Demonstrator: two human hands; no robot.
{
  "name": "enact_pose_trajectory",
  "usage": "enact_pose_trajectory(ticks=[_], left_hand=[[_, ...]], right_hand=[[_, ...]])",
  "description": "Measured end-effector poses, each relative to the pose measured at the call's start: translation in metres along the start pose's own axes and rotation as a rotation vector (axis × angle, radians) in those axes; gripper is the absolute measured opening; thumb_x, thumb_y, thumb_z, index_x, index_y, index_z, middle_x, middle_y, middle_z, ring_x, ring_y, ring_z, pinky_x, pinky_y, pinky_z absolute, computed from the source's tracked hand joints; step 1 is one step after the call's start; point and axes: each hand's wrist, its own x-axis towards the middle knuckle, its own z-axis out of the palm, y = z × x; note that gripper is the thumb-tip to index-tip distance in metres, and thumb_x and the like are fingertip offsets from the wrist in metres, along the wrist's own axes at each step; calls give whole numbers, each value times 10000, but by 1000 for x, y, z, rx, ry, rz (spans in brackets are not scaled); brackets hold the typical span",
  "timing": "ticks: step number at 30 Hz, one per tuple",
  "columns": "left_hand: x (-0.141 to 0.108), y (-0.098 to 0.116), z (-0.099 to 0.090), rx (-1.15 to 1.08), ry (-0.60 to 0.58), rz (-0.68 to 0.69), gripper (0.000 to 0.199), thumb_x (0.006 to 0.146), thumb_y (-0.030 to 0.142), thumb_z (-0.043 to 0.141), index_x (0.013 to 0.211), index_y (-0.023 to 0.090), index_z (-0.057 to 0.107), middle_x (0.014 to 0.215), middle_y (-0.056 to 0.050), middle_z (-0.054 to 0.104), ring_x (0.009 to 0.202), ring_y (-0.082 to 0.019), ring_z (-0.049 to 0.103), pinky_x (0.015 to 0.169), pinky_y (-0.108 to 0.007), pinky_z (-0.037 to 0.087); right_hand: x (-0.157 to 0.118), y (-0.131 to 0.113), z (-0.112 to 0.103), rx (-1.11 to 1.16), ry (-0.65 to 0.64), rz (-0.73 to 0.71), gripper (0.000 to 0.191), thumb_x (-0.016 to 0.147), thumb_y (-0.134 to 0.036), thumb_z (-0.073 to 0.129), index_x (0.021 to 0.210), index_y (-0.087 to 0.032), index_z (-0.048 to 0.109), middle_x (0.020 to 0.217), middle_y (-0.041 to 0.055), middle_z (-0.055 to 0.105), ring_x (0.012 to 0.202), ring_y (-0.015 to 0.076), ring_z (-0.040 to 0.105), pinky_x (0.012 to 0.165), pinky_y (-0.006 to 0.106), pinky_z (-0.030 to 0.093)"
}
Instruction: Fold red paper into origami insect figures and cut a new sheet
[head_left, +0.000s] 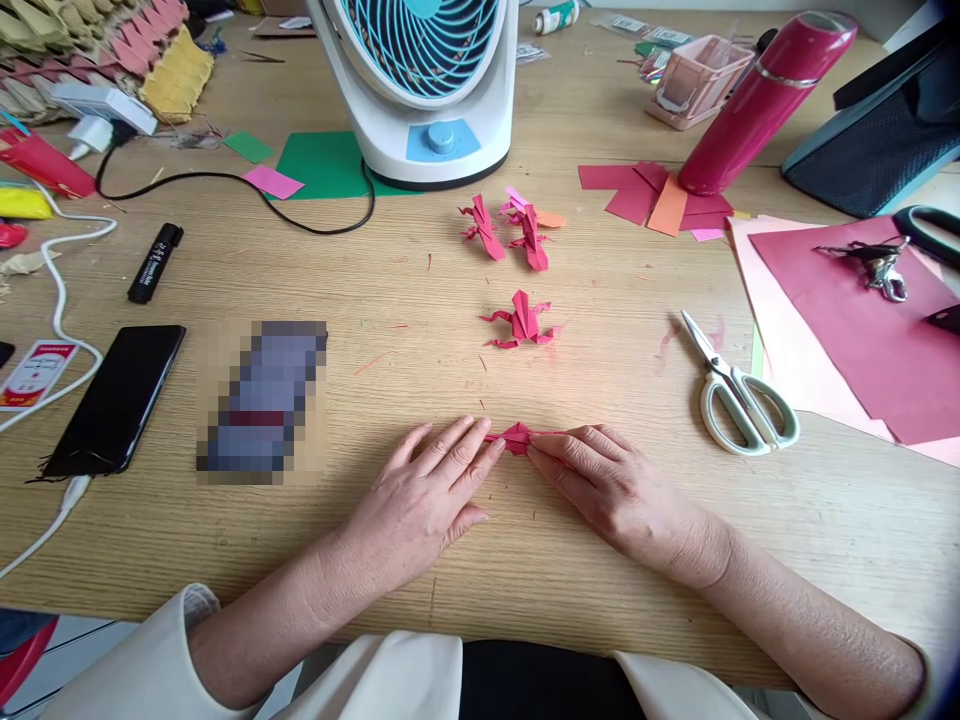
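Wood-grain desktop, basically a crafting mess, used as the surface (pixel 420 380) for all of this. Near its front edge, 1 folded red paper piece (pixel 517 438) is being pressed flat by 2 hands: its left end is covered by the left hand (pixel 435 485), fingers spread a little, and its right end by the right hand (pixel 615 485), fingers bunched together. Neither is closed into a fist.

Just beyond the piece, 1 finished-looking red paper figure (pixel 523 322) is seen with its legs splayed, and 2 more red figures (pixel 508 235) are parked farther back. Off to the right, scissors (pixel 742 395) are laid down beside some red and pink sheets (pixel 847 330). Over on the left, a black phone (pixel 116 400) is plugged into a white cable (pixel 73 495), with a black marker (pixel 155 263) behind it. Way back, a white and blue fan (pixel 435 90) is stood on green paper (pixel 319 165).
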Motion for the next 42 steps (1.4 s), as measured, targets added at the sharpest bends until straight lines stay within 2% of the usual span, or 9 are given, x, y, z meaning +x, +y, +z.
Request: enact_pose_trajectory(ticks=[7,16,30,37,42], left_hand=[[4,6,-2,43,1,-37,524,962,393,554,1428,160,504,1512,-103,490,1368,-289,455,1077,-469,408],[-4,-3,4,-23,52,7,489,992,296,485,1430,78,475,1507,-160,481,1387,-289,452,1134,-465,398],[-7,0,11,-89,103,-56,473,979,218,479,1429,73,450,1491,-172,489,1386,-274,453,1137,-469,424],[-11,5,14,-65,91,-110,501,990,228,445,1462,61,416,1545,-170,421,1430,-272,388,1148,-460,393],[-3,12,7,-13,45,-92,525,998,307,458,1489,130,406,1562,-113,415,1442,-287,370,1167,-506,312]], right_hand=[[2,0,-1,17,1,11,352,973,-77,455,1271,-96,642,1242,179,646,986,248,601,807,415,564],[1,0,0,-23,16,-4,340,978,-80,458,1275,-58,622,1235,172,648,928,228,572,794,389,554],[1,0,1,-59,9,-15,321,982,-86,457,1252,-42,626,1230,176,642,929,231,560,798,389,547],[2,2,4,-47,32,-20,310,992,-95,447,1231,-42,637,1220,165,642,927,231,549,801,391,547],[1,2,5,-27,38,-17,312,990,-99,447,1232,-46,636,1181,169,646,929,239,550,807,394,545]])
